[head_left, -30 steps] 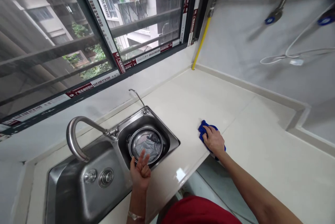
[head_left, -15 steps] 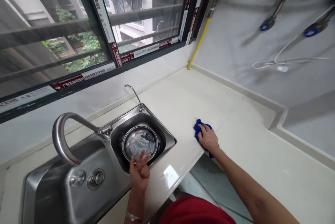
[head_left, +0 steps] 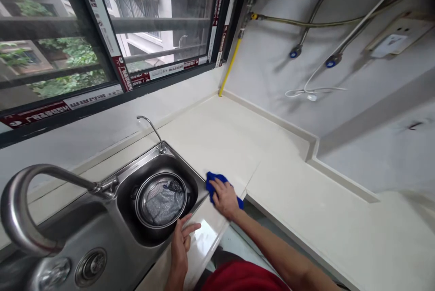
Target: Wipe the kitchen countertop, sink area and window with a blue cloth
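My right hand (head_left: 224, 196) presses a blue cloth (head_left: 215, 180) flat on the cream countertop (head_left: 238, 146), just right of the steel sink (head_left: 129, 200). Its fingers lie spread over the cloth. My left hand (head_left: 181, 241) rests at the front rim of the sink's small basin, fingers loosely apart and holding nothing. A round metal strainer basket (head_left: 161, 200) with a grey cloth inside sits in that basin.
A large curved faucet (head_left: 37, 191) arches at the left, and a thin small tap (head_left: 151, 128) stands behind the basin. A window (head_left: 102, 32) runs along the back. Hoses, a white cable (head_left: 312, 91) and a yellow pipe (head_left: 229, 66) hang on the right wall.
My right hand has slid the blue cloth leftward toward the sink. My left hand has moved from over the strainer to the sink's front rim. The view has shifted right.
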The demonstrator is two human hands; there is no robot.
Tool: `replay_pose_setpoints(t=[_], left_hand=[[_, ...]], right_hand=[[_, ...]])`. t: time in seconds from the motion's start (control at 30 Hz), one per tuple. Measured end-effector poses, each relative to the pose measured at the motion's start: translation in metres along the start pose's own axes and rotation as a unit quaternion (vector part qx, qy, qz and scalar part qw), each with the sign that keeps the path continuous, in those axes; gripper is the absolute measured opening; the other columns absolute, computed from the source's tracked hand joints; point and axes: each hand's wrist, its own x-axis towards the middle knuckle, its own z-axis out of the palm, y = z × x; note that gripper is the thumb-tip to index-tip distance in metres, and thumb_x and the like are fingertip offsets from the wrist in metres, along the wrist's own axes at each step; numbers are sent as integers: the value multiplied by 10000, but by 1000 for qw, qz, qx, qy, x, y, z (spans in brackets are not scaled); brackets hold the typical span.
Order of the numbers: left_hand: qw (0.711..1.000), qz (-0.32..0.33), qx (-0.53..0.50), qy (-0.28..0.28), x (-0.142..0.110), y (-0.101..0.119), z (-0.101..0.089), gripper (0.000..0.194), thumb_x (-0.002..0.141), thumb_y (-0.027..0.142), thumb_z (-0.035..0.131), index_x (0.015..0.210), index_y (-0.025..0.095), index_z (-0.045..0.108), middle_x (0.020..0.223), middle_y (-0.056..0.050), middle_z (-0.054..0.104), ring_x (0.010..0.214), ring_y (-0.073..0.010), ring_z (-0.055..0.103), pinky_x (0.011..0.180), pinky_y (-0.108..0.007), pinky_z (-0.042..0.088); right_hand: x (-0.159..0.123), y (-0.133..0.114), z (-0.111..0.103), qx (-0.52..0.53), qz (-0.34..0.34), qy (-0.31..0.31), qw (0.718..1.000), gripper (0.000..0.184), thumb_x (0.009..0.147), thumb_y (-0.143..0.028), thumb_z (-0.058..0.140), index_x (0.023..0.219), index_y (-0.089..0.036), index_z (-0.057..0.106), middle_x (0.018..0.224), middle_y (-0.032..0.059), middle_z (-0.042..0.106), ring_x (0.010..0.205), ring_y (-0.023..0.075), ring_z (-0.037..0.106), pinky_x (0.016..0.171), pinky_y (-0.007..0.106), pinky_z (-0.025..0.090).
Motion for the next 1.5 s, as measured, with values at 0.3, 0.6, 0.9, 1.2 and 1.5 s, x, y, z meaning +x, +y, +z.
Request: replay_pose_setpoints(t=[0.3,0.6,0.9,1.2,1.5], left_hand=[[998,-4,-55,29,3,8,14,869,682,764,637,1237,99,574,856,-202,739,421,12,148,468,-194,25],[986,-19,-148,75,-4,21,44,527,933,484,431,1330,154,539,1000,-226,750,367,14,171,395,-143,89],[979,122,164,15,53,30,101,764,711,751,632,1151,127,664,1027,-201,756,435,-22,260,439,-194,163],[795,351,495,-16,155,64,158,469,911,412,384,1134,116,670,1191,-184,703,1134,-288,621,1073,-482,442],[733,378,566,15,195,63,172,368,922,349,431,1064,175,722,1115,-133,703,988,-253,632,900,-395,478]], right_hand=[[-33,-25,0,28,-94,9,995,551,876,-226,514,1427,-236,543,1427,94,564,1021,277,498,873,429,415],[36,24,2,87,-140,-7,986,544,884,-217,506,1426,-236,554,1419,96,582,1049,268,539,941,430,449],[58,183,-27,12,135,79,988,506,942,-247,436,1431,-182,546,1450,111,561,1131,274,550,1010,427,433],[-155,331,-63,-106,402,162,895,536,932,-332,407,1432,-183,529,1405,151,588,1135,346,579,974,528,472],[-311,328,-78,-119,669,208,704,650,881,-431,391,1484,-207,488,1334,252,583,1191,515,518,854,692,448]])
